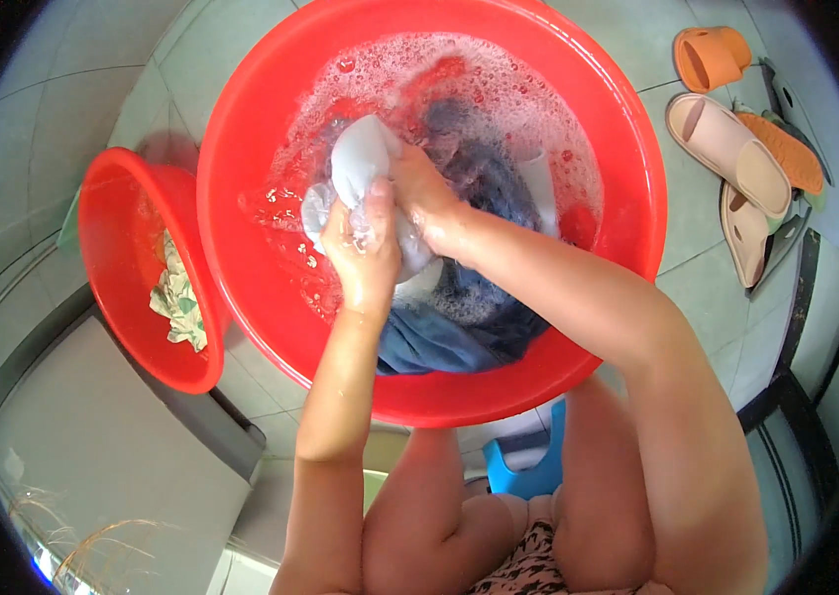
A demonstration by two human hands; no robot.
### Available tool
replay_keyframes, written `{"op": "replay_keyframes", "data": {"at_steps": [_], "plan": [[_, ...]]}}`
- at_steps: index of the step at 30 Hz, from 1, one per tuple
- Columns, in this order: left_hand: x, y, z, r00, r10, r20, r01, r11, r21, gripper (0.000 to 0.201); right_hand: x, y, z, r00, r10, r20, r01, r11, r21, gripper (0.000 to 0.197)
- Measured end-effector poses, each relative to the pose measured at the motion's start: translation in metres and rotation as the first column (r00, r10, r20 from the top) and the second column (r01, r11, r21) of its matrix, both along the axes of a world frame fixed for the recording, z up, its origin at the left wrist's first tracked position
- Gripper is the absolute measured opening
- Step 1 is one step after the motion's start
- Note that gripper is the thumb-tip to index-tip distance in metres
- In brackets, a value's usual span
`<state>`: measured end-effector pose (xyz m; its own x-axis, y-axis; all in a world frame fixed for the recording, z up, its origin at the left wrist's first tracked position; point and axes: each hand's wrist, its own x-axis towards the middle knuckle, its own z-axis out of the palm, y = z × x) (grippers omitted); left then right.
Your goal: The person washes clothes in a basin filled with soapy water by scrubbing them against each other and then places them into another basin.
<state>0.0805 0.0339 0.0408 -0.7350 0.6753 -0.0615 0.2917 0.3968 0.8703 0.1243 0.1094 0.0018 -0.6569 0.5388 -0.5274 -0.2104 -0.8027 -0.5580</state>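
Observation:
Over a large red basin (637, 149) of soapy water, both my hands grip one wet, pale white-blue cloth (360, 159). My left hand (365, 248) is closed around its lower part, thumb pointing up. My right hand (424, 193) wraps the cloth from the right side, its fingertips partly hidden behind it. A bunched bulge of the fabric sticks up above my hands, and loose folds hang to the left. Dark blue clothing (459, 337) lies soaking below and to the right, with foam (499, 74) floating around the far side.
A smaller red basin (107, 228) at the left holds a cream and green patterned cloth (179, 302). Several slippers and sandals (731, 144) lie on the tiled floor at the right. A grey cabinet-like surface (102, 446) is at lower left, a blue stool (528, 466) between my legs.

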Motion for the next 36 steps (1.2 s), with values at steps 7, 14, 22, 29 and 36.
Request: {"op": "replay_keyframes", "data": {"at_steps": [7,14,22,29,36], "plan": [[-0.067,-0.029,-0.007,0.994,0.073,-0.076,-0.078,0.995,-0.055,0.018,0.026,0.009,0.056,0.741,0.382,0.552,-0.638,0.657,0.401,0.04],[-0.05,-0.06,0.018,0.743,-0.383,-0.549,0.113,0.88,-0.462,0.062,0.083,0.033,0.002,0.713,-0.328,0.619,-0.659,-0.014,0.752,0.058],[-0.031,-0.02,-0.04,0.793,-0.482,-0.373,0.193,0.779,-0.597,0.069,0.065,0.06,-0.013,0.354,0.167,0.92,-0.922,0.225,0.314,0.069],[-0.095,-0.023,-0.111,0.999,0.044,-0.014,-0.046,0.89,-0.454,0.065,0.109,0.037,0.072,0.757,0.48,0.444,-0.64,0.683,0.352,0.035],[-0.092,-0.022,-0.101,0.808,0.408,0.426,-0.261,0.895,-0.363,0.07,0.134,-0.012,0.14,0.322,0.842,0.434,-0.882,0.1,0.46,0.027]]}}
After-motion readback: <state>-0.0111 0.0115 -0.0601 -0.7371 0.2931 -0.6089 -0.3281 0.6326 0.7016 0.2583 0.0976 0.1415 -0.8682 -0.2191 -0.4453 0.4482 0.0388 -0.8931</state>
